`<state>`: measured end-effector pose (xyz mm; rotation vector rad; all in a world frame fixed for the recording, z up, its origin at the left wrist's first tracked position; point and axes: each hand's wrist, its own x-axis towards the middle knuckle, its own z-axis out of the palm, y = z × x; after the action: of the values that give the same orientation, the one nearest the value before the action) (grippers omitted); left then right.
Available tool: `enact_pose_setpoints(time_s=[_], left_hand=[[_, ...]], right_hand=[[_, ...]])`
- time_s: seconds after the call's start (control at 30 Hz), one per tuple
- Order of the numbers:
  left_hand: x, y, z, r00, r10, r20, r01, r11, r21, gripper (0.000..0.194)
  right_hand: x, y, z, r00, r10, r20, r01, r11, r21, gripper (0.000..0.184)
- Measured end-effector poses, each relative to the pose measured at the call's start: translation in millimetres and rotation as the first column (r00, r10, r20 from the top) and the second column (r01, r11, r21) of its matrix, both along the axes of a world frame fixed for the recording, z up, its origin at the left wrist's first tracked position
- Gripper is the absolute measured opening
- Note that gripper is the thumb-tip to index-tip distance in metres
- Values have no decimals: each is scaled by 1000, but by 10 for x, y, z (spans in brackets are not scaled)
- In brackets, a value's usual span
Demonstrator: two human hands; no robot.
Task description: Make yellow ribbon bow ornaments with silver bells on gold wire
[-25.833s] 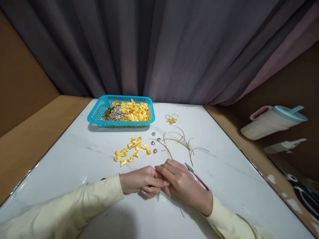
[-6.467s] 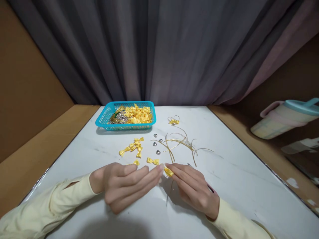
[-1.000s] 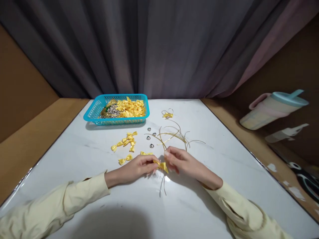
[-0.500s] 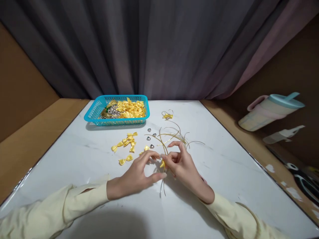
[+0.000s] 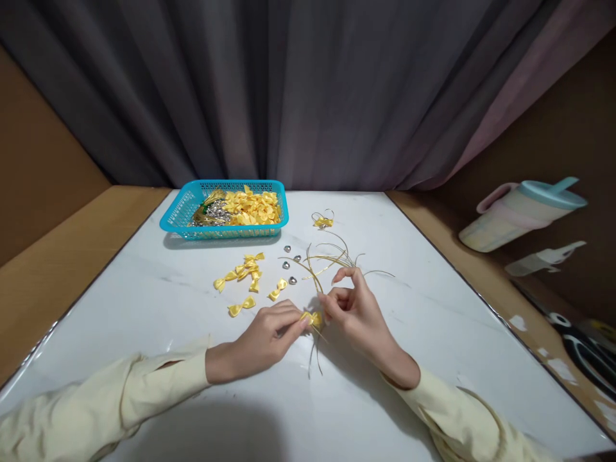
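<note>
A small yellow satin bow [image 5: 314, 318] is pinched at its left end between the thumb and fingers of my left hand [image 5: 273, 330]. Thin gold wires [image 5: 314, 277] run past the bow, with loose ends sticking out below it. Just to the right, my right hand [image 5: 355, 314] has its thumb and fingertips closed on the gold wires above the bow; its forefinger is curled up. The exact point where wire and bow meet is partly hidden by fingers. Another yellow bow [image 5: 278, 289] lies beyond my left hand, near several silver heart-shaped beads [image 5: 292, 280].
A blue basket [image 5: 224, 235] holding yellow bows, silver pieces and gold strands stands at the back left. Several bows [image 5: 250, 269] lie before it. A looped wire piece with a bow [image 5: 323, 222] rests farther back. At right are a tumbler [image 5: 514, 218], a small bottle [image 5: 543, 259] and scissors [image 5: 584, 353].
My left hand has closed from an open curve onto the bow's left end. The bow has turned to lie sideways, and my right fingers have shifted slightly right, off the bow.
</note>
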<state>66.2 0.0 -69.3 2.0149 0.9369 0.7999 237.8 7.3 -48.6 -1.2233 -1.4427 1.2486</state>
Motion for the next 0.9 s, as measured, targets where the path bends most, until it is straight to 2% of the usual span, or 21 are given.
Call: enact_pose_setpoints(time_s=[0.1,0.2,0.33,0.47,0.57,0.67,0.73,0.9], left_hand=[[-7,7,43,1000,18,-14,-20,992,-124,31],[3,19,59,998,56,17,-50,967,-250,19],[28,34,44,998,59,28,-47,946,-320,18],[24,34,42,997,53,48,-28,907,-421,21],[9,29,46,991,52,123,16,866,-500,19],[1,31,27,978,38,204,84,826,-557,15],[-3,46,-1,972,42,230,104,804,-585,15],[-23,88,-55,956,86,281,126,743,-657,21]], right_hand=[[34,35,13,1000,-6,-22,6,1000,-9,25],[32,28,-2,1000,29,-5,-29,999,-16,25],[-12,-14,-41,998,49,32,-49,999,3,24],[4,26,-60,997,72,1,-72,997,22,25],[79,100,-72,976,199,85,-199,980,-5,27],[139,134,-98,911,379,165,-372,926,-71,31],[140,119,-116,886,427,183,-419,904,-84,31],[49,50,-111,931,318,179,-320,947,-16,38]])
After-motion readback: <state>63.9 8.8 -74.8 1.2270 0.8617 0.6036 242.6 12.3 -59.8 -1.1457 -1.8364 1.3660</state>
